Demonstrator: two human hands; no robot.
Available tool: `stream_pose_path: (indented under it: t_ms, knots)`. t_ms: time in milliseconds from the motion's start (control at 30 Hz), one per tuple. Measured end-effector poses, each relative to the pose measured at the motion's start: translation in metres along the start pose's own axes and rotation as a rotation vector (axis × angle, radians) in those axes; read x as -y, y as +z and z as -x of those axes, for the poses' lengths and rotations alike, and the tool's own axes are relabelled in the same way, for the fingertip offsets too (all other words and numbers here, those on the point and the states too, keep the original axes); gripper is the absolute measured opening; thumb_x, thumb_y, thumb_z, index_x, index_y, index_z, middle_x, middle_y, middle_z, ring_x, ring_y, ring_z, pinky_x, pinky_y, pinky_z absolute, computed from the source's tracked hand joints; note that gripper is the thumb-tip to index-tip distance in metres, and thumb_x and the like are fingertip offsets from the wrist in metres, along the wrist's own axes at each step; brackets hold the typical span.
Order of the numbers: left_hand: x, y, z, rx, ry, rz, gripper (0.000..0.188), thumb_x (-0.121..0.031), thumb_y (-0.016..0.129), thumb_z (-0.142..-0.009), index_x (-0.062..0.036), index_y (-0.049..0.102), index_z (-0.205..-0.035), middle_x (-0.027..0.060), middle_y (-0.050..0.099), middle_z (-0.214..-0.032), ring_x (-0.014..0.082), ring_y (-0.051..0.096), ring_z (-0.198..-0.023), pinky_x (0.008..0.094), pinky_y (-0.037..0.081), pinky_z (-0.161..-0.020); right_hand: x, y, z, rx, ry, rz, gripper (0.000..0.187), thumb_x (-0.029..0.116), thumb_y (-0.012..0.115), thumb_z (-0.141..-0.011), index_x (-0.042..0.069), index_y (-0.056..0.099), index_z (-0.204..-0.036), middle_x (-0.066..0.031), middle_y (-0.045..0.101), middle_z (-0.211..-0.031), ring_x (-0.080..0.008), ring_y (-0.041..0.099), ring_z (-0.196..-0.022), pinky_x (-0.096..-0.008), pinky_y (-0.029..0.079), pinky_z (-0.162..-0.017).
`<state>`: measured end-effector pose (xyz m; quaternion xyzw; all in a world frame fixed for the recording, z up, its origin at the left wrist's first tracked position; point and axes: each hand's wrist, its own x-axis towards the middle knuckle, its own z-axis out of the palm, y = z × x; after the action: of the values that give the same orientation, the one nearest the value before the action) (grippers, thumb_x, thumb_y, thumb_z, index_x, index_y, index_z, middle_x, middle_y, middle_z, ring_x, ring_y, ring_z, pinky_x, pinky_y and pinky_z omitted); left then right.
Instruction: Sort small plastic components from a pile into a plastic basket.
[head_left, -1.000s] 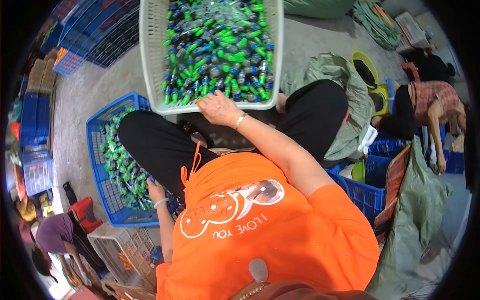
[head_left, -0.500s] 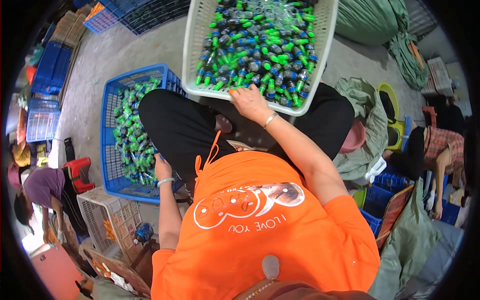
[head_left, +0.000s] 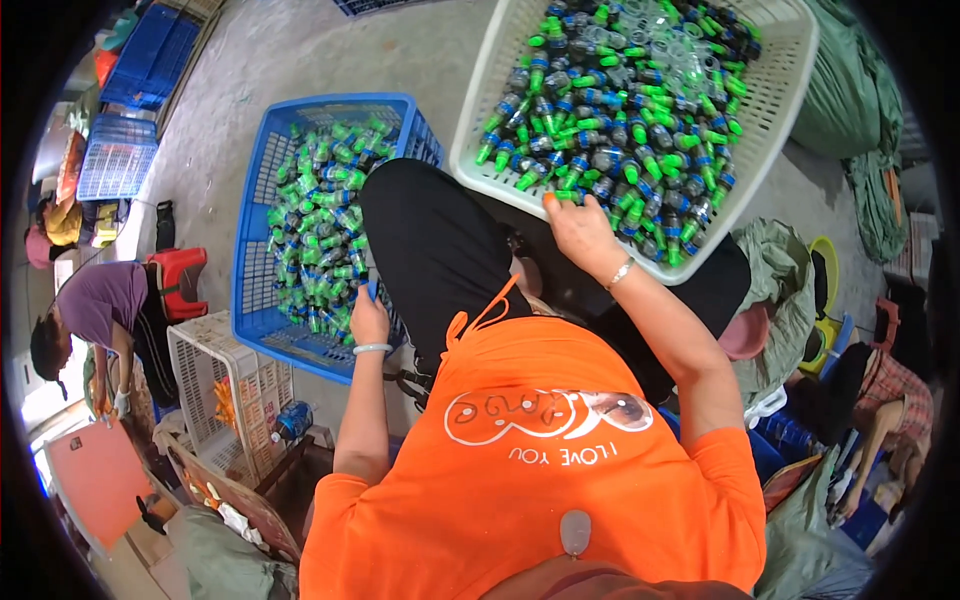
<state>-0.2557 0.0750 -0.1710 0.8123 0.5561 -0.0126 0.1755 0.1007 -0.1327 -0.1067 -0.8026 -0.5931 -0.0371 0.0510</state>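
Note:
My right hand [head_left: 585, 237] is closed over the near rim of a white plastic basket [head_left: 790, 110], thumb and fingers at its edge. That basket rests on or just above my knees, tilted in view. Many small dark bottles with green caps and blue bands [head_left: 640, 150] fill it, with clear plastic rings [head_left: 680, 50] on top at the far end. My left hand [head_left: 370, 320] is closed at the right rim of a blue plastic basket [head_left: 300, 345] beside my left leg, which holds similar green-capped bottles [head_left: 325, 220]. My left thigh hides part of this rim.
A white crate [head_left: 205, 345] stands at the lower left. Beyond it a person in a purple top [head_left: 100, 305] bends near a red stool [head_left: 180, 285]. On the right are green sacks [head_left: 770, 270], a pink basin [head_left: 745, 332] and another person in a checked shirt [head_left: 895, 390].
The view has swung left, so both baskets and my legs sit farther right in it. My hands stay at the same two rims.

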Motion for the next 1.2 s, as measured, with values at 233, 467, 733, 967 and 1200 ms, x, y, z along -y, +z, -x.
stream_pose_path:
  t_ms: [233, 467, 733, 967, 1200]
  knots:
    - [-0.028, -0.003, -0.020, -0.247, 0.347, 0.344, 0.045, -0.018, 0.053, -0.091, -0.0028, 0.045, -0.133, 0.0235, 0.056, -0.122, 0.0388, 0.057, -0.108, 0.0421, 0.046, -0.092, -0.003, -0.008, -0.006, 0.024, 0.005, -0.007, 0.021, 0.008, 0.055, -0.082, 0.006, 0.052, -0.103, -0.0065, 0.060, -0.067, -0.0248, 0.061, -0.057, -0.0371, 0.045, -0.060]
    - [-0.029, 0.011, -0.071, 0.224, 0.330, 0.552, 0.047, -0.015, 0.054, -0.091, -0.0002, 0.044, -0.135, 0.0215, 0.053, -0.130, 0.0319, 0.052, -0.121, 0.0344, 0.040, -0.100, 0.027, -0.012, -0.038, 0.038, 0.087, -0.041, 0.019, 0.008, 0.057, -0.080, 0.005, 0.051, -0.098, -0.0052, 0.059, -0.066, -0.0229, 0.061, -0.057, -0.0358, 0.044, -0.056]
    - [-0.068, -0.048, -0.066, -0.050, 0.144, 0.734, 0.040, -0.005, 0.059, -0.089, -0.0014, 0.051, -0.128, 0.0156, 0.059, -0.118, 0.0259, 0.059, -0.104, 0.0337, 0.046, -0.090, 0.006, -0.085, -0.053, -0.070, 0.094, -0.342, 0.026, 0.014, 0.066, -0.081, 0.004, 0.057, -0.104, -0.0137, 0.058, -0.088, -0.0289, 0.059, -0.080, -0.0405, 0.048, -0.065]
    - [-0.244, -0.107, -0.072, -0.172, 0.665, 0.727, 0.020, -0.003, 0.060, -0.087, -0.0039, 0.064, -0.107, 0.0106, 0.063, -0.102, 0.0251, 0.059, -0.096, 0.0338, 0.045, -0.085, -0.165, -0.084, -0.088, -0.320, 0.348, -0.109, 0.019, 0.016, 0.067, -0.083, 0.003, 0.062, -0.096, -0.0146, 0.059, -0.090, -0.0359, 0.057, -0.088, -0.0438, 0.047, -0.074]
    - [-0.416, -0.030, -0.114, -0.207, 1.131, 0.499, 0.021, -0.008, 0.062, -0.080, -0.0105, 0.065, -0.101, 0.0088, 0.060, -0.090, 0.0282, 0.054, -0.091, 0.0410, 0.044, -0.080, -0.199, -0.050, -0.145, -0.120, 0.521, 0.021, 0.024, 0.021, 0.070, -0.080, 0.002, 0.059, -0.092, -0.0150, 0.062, -0.096, -0.0356, 0.057, -0.096, -0.0452, 0.049, -0.077]
